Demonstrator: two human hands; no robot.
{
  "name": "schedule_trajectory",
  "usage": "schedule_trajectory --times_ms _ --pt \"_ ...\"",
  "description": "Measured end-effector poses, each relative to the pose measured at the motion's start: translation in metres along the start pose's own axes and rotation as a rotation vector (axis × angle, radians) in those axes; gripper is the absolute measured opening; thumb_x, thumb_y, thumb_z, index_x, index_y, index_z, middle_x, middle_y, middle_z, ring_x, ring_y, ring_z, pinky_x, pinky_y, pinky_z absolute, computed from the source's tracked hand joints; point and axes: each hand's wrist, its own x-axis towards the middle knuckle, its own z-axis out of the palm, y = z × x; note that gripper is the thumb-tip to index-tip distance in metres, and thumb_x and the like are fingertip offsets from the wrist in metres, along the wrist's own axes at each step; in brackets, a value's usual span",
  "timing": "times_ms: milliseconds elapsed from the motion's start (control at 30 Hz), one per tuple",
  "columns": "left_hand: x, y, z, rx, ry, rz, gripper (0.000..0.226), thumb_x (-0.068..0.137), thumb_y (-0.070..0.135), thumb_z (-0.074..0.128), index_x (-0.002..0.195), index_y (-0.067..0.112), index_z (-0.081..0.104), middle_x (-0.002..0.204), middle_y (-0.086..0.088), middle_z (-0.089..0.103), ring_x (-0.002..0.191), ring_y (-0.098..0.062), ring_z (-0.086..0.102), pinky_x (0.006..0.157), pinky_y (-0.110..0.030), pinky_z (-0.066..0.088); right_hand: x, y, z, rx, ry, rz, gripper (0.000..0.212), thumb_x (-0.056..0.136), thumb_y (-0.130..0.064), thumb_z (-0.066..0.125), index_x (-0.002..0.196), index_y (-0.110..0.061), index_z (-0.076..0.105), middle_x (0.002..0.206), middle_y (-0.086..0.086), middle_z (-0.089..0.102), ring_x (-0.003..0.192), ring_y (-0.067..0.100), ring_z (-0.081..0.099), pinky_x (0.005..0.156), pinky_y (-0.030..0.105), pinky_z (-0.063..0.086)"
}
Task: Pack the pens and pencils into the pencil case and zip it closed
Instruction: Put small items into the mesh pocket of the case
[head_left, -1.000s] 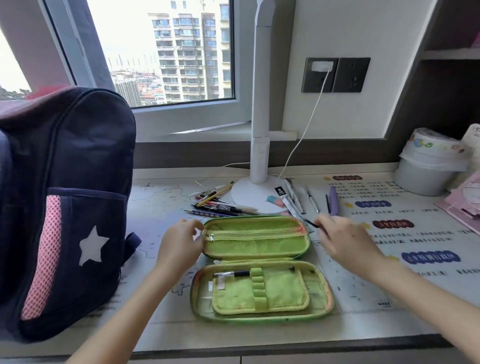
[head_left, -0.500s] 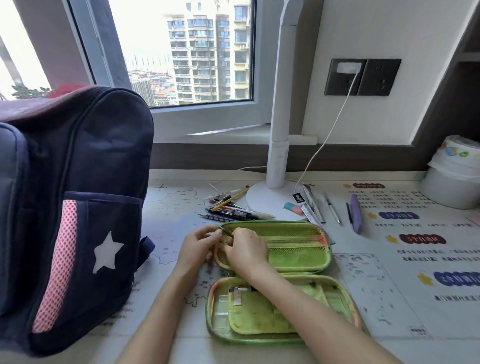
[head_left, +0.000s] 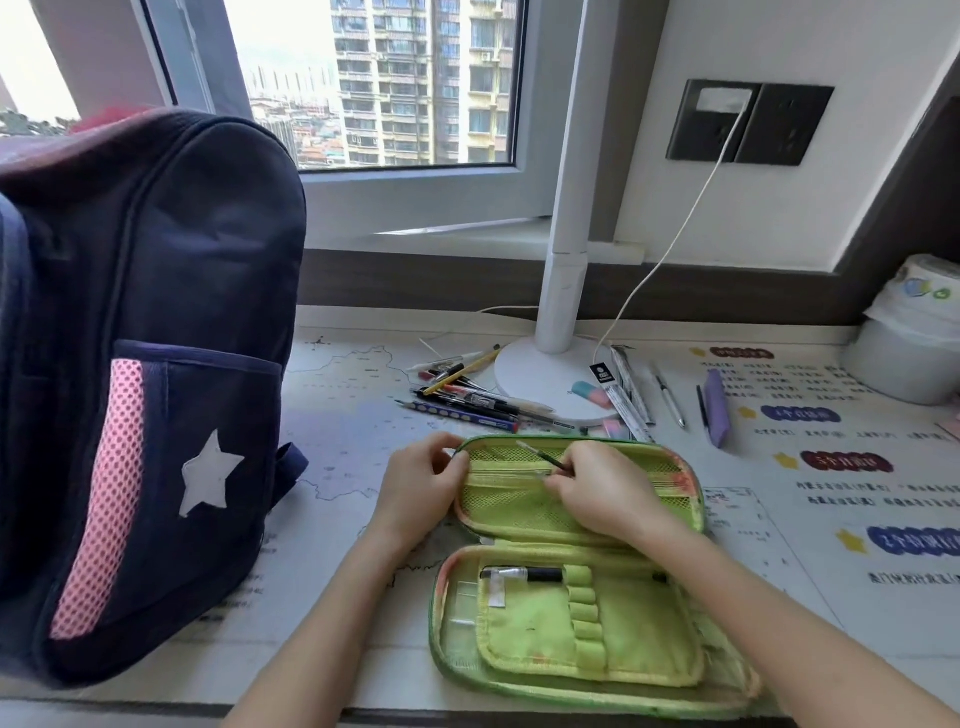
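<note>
The green pencil case (head_left: 582, 566) is laid open on the table (head_left: 353, 431), its mesh-pocketed lid half turned away from the person. A thin dark pen (head_left: 540, 456) is pinched between the fingers (head_left: 558, 480) of the right hand (head_left: 602, 493) over the mesh pocket. The left end of the lid is gripped by the closed left hand (head_left: 421, 493). One black pen (head_left: 524, 574) is lodged in the near half's loops. Behind the case, a loose pile of pens and pencils (head_left: 467, 395) is spread beside the lamp base (head_left: 550, 379). A dark backpack (head_left: 135, 374) stands left of the case, with bare table between them.
</note>
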Motion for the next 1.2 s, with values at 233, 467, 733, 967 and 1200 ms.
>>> schedule_trajectory --times_ms 233,467,733,967,1200 --pt "-0.007 0.004 0.01 0.116 0.111 0.119 0.008 0.085 0.009 0.056 0.086 0.01 0.064 0.055 -0.002 0.058 0.051 -0.017 0.052 0.053 -0.031 0.042 -0.012 -0.002 0.006 -0.429 0.166 -0.26 0.007 0.087 -0.003 0.049 0.093 -0.007 0.05 0.079 0.004 0.052 0.056 0.019 0.047 0.05 0.029 0.038" --pt "-0.011 0.004 0.009 0.156 0.124 0.134 0.008 0.086 0.01 0.056 0.089 0.008 0.064 0.057 -0.004 0.059 0.053 -0.021 0.055 0.054 -0.032 0.043 -0.007 0.004 0.0 -0.404 0.21 -0.365 0.008 0.08 -0.001 0.057 0.077 -0.008 0.054 0.063 0.001 0.052 0.048 0.015 0.049 0.039 0.02 0.03" --pt "-0.01 0.001 0.01 0.361 0.139 0.196 0.016 0.08 0.006 0.061 0.096 0.008 0.06 0.066 -0.006 0.06 0.059 -0.025 0.055 0.053 -0.026 0.036 -0.034 0.092 -0.041 -0.09 0.165 0.099 0.026 0.093 -0.028 0.052 0.072 -0.014 0.052 0.066 0.002 0.056 0.062 0.018 0.054 0.047 0.029 0.031" --pt "-0.005 0.018 0.023 0.526 -0.067 0.431 0.028 0.077 0.043 0.044 0.079 0.025 0.066 0.081 0.007 0.062 0.079 -0.02 0.053 0.069 -0.03 0.031 -0.022 0.052 -0.047 -0.16 0.176 -0.206 0.017 0.098 -0.027 0.035 0.099 -0.02 0.051 0.089 0.0 0.063 0.086 0.022 0.058 0.074 0.037 0.044" --pt "-0.004 0.025 0.038 0.667 -0.219 0.379 0.021 0.087 0.044 0.047 0.09 0.026 0.057 0.1 0.008 0.055 0.101 -0.017 0.043 0.083 -0.032 0.019 0.003 0.043 -0.035 -0.249 0.195 -0.274 0.02 0.09 -0.029 0.055 0.102 -0.032 0.07 0.105 -0.01 0.067 0.103 0.016 0.054 0.084 0.029 0.042"
